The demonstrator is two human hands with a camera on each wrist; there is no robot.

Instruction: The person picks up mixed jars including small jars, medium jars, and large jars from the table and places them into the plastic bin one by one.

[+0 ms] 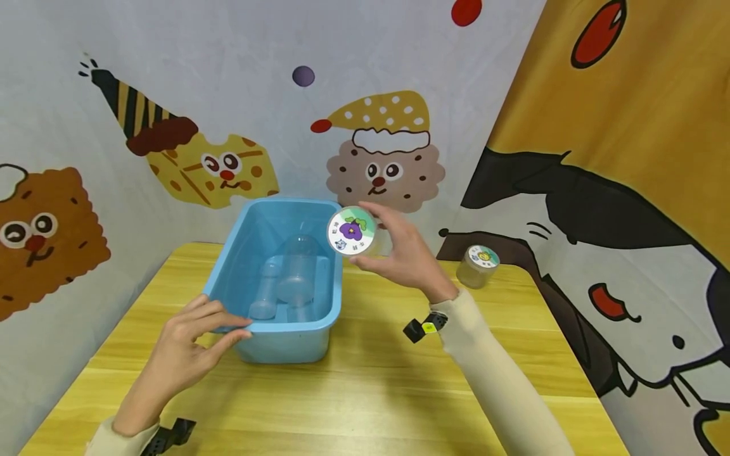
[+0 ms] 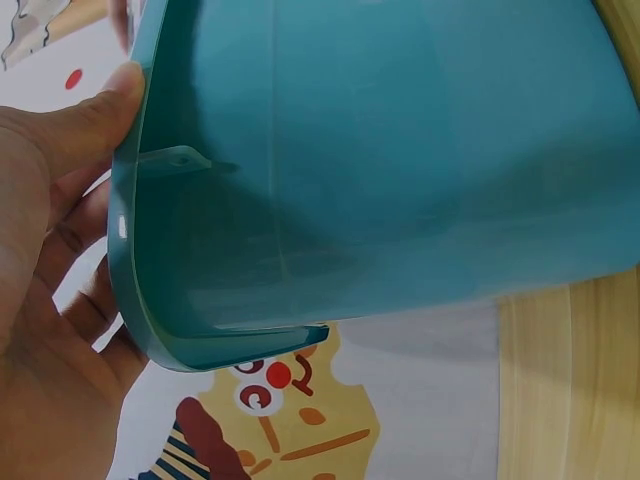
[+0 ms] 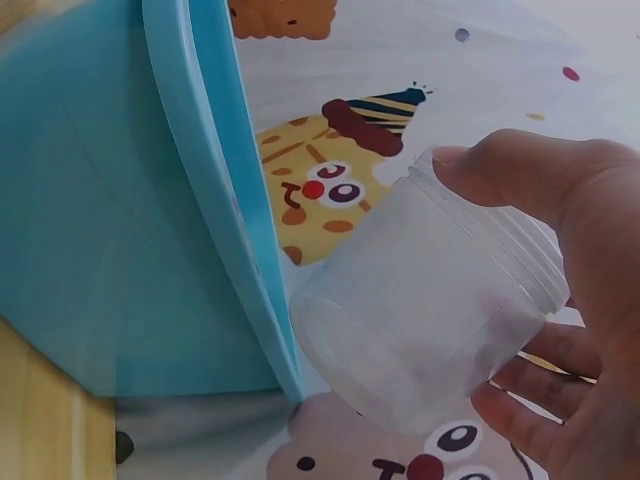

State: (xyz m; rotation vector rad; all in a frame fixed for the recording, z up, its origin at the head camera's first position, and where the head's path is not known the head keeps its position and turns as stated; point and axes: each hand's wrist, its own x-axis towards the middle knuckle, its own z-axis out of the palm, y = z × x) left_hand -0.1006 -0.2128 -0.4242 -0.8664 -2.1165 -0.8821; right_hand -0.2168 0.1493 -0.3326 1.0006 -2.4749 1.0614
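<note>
A clear plastic jar (image 1: 381, 242) with a round lid, printed with a purple vegetable or flower, is held by my right hand (image 1: 407, 256) beside the right rim of a blue plastic bin (image 1: 329, 326). In the right wrist view the jar (image 3: 400, 300) looks empty, and my thumb and fingers grip it near the lid end. My left hand (image 1: 185, 345) pinches the bin's near left corner, thumb and fingers on either side of the rim (image 2: 123, 230). Inside the bin lie clear containers (image 1: 298, 269); their exact number is hard to make out.
Another lidded clear jar (image 1: 476, 269), with a yellow picture on its lid, stands on the wooden table (image 1: 393, 392) at the back right. A cartoon-printed cloth (image 1: 228, 76) hangs behind the table, and a yellow printed one (image 1: 639, 126) at the right.
</note>
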